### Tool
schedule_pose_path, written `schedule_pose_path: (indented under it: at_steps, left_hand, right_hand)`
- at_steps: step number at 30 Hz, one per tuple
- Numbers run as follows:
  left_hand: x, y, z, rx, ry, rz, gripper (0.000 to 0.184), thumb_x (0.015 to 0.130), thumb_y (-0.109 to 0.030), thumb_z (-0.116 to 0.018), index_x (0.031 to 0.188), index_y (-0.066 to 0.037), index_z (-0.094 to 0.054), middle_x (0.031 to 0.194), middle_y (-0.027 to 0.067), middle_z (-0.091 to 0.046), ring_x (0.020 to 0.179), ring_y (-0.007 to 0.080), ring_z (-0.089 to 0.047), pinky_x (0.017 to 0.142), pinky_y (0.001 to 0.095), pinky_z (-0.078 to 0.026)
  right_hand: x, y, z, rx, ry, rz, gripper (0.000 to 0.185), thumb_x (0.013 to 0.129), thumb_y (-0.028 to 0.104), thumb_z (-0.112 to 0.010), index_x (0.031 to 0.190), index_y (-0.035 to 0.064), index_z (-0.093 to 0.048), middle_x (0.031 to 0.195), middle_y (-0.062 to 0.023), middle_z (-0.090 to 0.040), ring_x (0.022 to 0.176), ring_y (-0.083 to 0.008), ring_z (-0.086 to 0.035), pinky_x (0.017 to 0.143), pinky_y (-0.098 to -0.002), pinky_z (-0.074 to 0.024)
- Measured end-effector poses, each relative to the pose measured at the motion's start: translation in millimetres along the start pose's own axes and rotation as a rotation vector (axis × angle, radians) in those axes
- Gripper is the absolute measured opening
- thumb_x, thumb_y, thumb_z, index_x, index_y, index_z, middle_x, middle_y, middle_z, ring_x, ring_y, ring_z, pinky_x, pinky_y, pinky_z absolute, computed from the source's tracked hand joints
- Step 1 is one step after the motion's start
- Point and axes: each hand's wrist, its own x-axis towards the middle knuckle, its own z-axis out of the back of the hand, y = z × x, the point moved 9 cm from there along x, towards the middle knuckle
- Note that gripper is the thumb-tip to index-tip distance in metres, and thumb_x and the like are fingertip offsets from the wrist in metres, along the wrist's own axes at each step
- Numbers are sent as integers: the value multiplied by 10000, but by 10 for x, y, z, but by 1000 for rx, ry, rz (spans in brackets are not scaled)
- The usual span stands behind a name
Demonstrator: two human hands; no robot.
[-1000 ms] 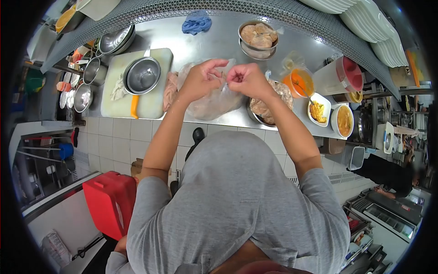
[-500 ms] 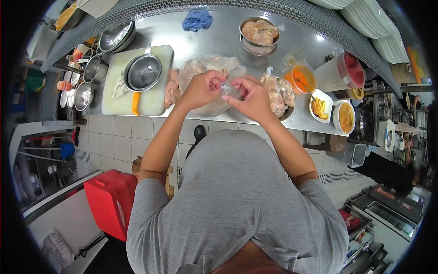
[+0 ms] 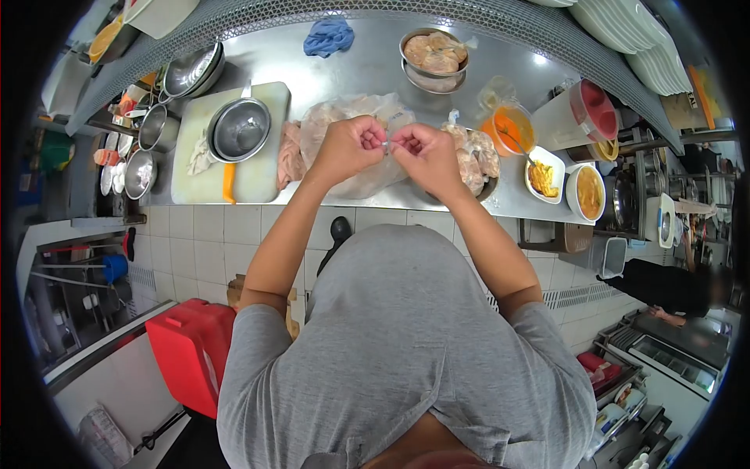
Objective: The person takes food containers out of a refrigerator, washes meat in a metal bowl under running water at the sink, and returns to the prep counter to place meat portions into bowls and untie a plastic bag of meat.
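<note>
My left hand (image 3: 355, 148) and my right hand (image 3: 424, 159) meet over the counter, fingertips pinched close together. Between them is a thin clear plastic bag, mostly hidden by the fingers; only a small whitish bit shows. Beneath and behind the hands lies a large translucent bag (image 3: 320, 117), its contents hard to make out. Left of it, pale pink raw meat (image 3: 290, 144) rests by the cutting board (image 3: 187, 176). To the right of my right hand, knotted clear bags of meat pieces (image 3: 478, 156) sit in a metal bowl.
On the board stands a metal pot (image 3: 241, 129) beside an orange-handled knife (image 3: 229, 184). Stacked bowls with bagged meat (image 3: 435, 53) and a blue cloth (image 3: 328, 37) are at the back. An orange-filled container (image 3: 509, 129), yellow food dish (image 3: 544, 178) and soup bowl (image 3: 586, 193) stand right.
Both hands have closed from looser, spread fingers into tight pinches and come nearer each other. The clear bag that showed between them is now mostly covered. The view has shifted slightly.
</note>
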Motion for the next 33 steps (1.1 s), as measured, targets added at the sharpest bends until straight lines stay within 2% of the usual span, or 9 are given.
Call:
schedule_pose_path:
  at_steps: [6, 12, 15, 21, 24, 27, 33]
  left_hand:
    - [25, -108, -5, 92, -16, -54, 161, 764, -13, -760, 901, -19, -675, 789, -5, -664, 722, 58, -609, 685, 231, -532]
    - [62, -199, 28, 155, -37, -104, 162, 748, -8, -747, 886, -17, -664, 770, 16, -667, 713, 81, -623, 679, 251, -538]
    - [80, -221, 52, 174, -42, -121, 162, 748, -10, -748, 886, -20, -664, 775, 14, -671, 715, 80, -625, 678, 251, -540]
    - [105, -237, 45, 111, -17, -116, 170, 746, -8, -751, 890, -24, -662, 785, 1, -671, 723, 73, -622, 685, 247, -538]
    - [123, -243, 11, 109, 17, -115, 168, 748, -5, -749, 887, -27, -658, 777, -6, -659, 726, 67, -610, 686, 244, -529]
    - [121, -251, -7, 141, 40, -137, 164, 750, -3, -746, 880, -32, -651, 772, -12, -647, 730, 63, -599, 687, 242, -522]
    - [117, -202, -22, 117, 34, -133, 158, 753, -7, -747, 854, -26, -627, 768, -11, -637, 731, 64, -596, 695, 241, -519]
  right_hand:
    - [185, -168, -39, 9, 171, -156, 151, 763, 89, -769, 870, -14, -743, 748, -84, -727, 663, -127, -670, 635, -282, -536]
    - [287, -4, -48, -138, 217, -114, 156, 737, 99, -765, 839, -18, -748, 743, -99, -734, 670, -137, -680, 652, -293, -545]
    - [304, -31, -87, -109, 209, -109, 144, 750, 85, -759, 850, -18, -745, 748, -80, -730, 670, -118, -669, 642, -284, -540]
    - [289, -194, -118, 189, 230, -252, 85, 782, 8, -728, 862, -21, -723, 758, -18, -693, 686, -64, -634, 620, -232, -523]
    - [271, -172, -91, 200, 156, -213, 82, 782, -14, -715, 864, -24, -715, 762, -23, -691, 677, -72, -642, 613, -234, -532]
    - [234, -280, -124, 332, 142, -266, 79, 786, -23, -704, 864, -31, -710, 773, -37, -696, 672, -87, -659, 609, -245, -546]
    - [203, -366, -153, 405, 134, -310, 67, 787, -49, -699, 854, -40, -700, 785, -57, -704, 683, -113, -684, 627, -255, -570]
